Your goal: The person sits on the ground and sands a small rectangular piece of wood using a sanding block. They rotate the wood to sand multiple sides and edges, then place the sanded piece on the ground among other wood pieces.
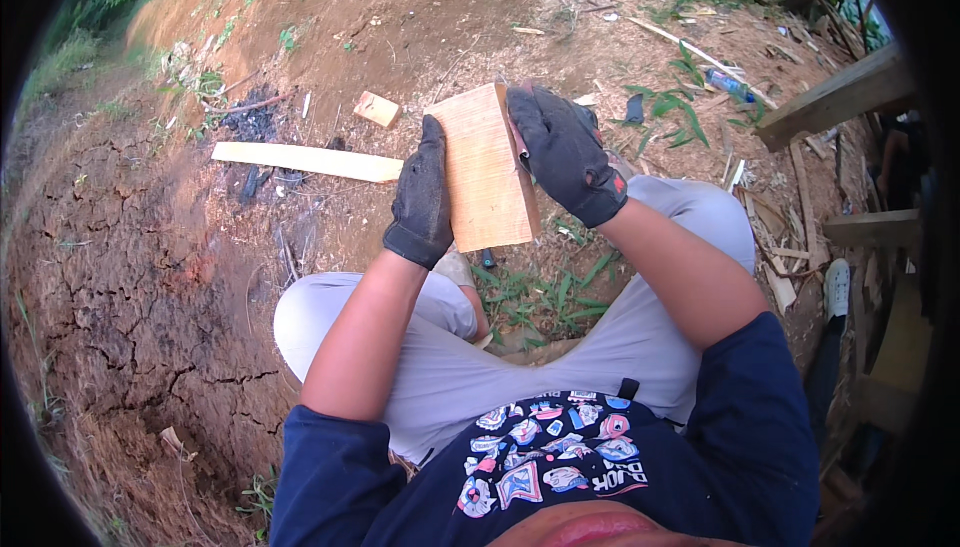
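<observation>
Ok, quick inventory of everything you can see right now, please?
Wood board: 1, pale tan, held between both hands.
Long plank: 1, pale, on the dirt left of the hands.
Small wood block: 1, tan, on the dirt beyond the plank.
Plastic bottle: 1, blue, on the ground upper right.
Timber beam: 1, grey-brown, far right.
Left hand: black glove, on the board's left edge.
Right hand: black glove, on the board's right edge.

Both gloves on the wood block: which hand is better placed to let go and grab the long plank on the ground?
Left, probably. The left hand only braces the wood block's side edge, and the long plank lies on the dirt just beyond it. The right hand is on the far side, wrapped over the block's top corner.
</observation>
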